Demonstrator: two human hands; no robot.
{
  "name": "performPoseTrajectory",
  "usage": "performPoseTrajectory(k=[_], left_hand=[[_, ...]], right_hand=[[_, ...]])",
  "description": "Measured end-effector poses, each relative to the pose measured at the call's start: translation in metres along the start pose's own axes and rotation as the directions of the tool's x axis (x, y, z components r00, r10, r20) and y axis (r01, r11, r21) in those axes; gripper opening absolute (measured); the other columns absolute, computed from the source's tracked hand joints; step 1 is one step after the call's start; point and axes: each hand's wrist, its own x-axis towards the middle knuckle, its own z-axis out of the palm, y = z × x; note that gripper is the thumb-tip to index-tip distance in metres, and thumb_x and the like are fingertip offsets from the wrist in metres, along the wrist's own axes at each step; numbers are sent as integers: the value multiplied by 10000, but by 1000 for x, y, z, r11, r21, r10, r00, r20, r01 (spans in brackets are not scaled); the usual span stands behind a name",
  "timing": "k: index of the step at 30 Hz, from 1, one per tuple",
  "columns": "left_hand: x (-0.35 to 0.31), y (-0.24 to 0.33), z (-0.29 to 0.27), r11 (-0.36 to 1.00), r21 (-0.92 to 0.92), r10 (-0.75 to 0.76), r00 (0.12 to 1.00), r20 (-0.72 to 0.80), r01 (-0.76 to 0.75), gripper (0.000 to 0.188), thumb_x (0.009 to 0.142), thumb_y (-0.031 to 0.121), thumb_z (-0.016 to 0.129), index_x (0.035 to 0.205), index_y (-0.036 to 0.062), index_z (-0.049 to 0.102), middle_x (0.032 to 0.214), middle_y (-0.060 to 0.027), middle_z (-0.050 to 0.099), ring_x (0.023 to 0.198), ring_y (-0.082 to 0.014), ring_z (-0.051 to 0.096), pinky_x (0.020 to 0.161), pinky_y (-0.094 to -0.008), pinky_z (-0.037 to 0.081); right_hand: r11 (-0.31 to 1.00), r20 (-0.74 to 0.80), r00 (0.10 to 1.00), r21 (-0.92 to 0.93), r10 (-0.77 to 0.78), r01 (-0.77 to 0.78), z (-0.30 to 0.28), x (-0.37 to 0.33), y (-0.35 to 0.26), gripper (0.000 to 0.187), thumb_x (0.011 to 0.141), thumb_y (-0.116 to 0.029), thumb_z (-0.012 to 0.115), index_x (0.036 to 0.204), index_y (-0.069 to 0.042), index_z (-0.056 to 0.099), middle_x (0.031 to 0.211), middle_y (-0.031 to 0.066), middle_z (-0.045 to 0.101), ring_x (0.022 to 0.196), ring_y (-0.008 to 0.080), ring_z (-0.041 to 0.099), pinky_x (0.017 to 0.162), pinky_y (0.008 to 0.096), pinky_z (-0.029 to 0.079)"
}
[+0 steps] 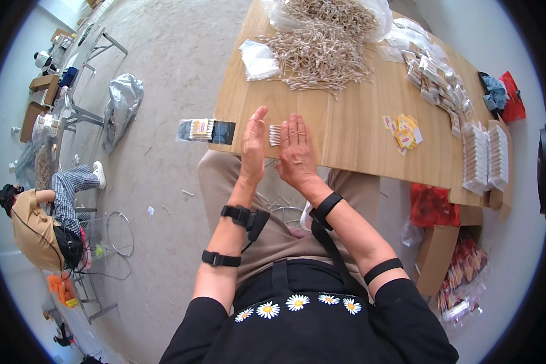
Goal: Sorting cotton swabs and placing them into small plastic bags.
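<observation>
A small row of cotton swabs [275, 135] lies on the wooden table [340, 136] near its front edge, between my two hands. My left hand [253, 145] stands on its edge to the left of the row, fingers stretched out, with a small gap to the swabs. Flat and palm down, my right hand [295, 148] has its straight fingers at the row's right end, perhaps covering part of it. Left of my left hand, a clear packet [197, 130] of swabs with a yellow card sits at the table's left edge, partly over a dark pad [224, 133].
A large heap of loose swabs [321, 54] spreads at the back, beside clear bags [259, 60]. Yellow cards [403, 131] lie at right, with filled packets [440, 85] and stacked packs [485, 156] beyond. A cardboard box [437, 258] stands below; another person [39, 227] sits far left.
</observation>
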Motion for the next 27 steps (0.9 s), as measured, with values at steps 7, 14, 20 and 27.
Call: performPoseTrajectory(k=[7,14,20,27], left_hand=[[-31,11,-18,189,929,135,946,295,-317,850,778,167,725,1507,-30,336,1562,-229,345,1513,-328,219,1223,-485,174],[-22,-4,-4,-43,930,43,930,366,-364,981,685,131,727,1547,14,274,1618,-174,259,1528,-304,181,1234,-527,108],[-23,-14,-3,-47,943,29,943,332,-331,1025,673,82,745,1562,34,238,1636,-150,219,1530,-288,177,1231,-533,125],[-23,-18,-2,-107,940,54,942,330,-323,1030,676,63,753,1563,35,229,1635,-138,221,1529,-284,179,1220,-565,139]], right_hand=[[1000,-45,999,-13,-21,20,0,0,1,970,676,-217,776,1464,102,309,1561,301,262,1484,429,223,1229,481,178],[990,-58,998,-137,-28,20,8,2,1,955,721,-281,769,1486,70,318,1577,276,250,1502,416,180,1244,482,137],[984,53,986,77,160,-164,-15,-6,13,1154,621,-270,878,1526,55,240,1607,249,207,1522,375,142,1228,526,129],[983,135,974,-43,182,-178,-22,-12,25,1287,552,-354,926,1540,46,206,1629,201,184,1534,349,105,1220,559,117]])
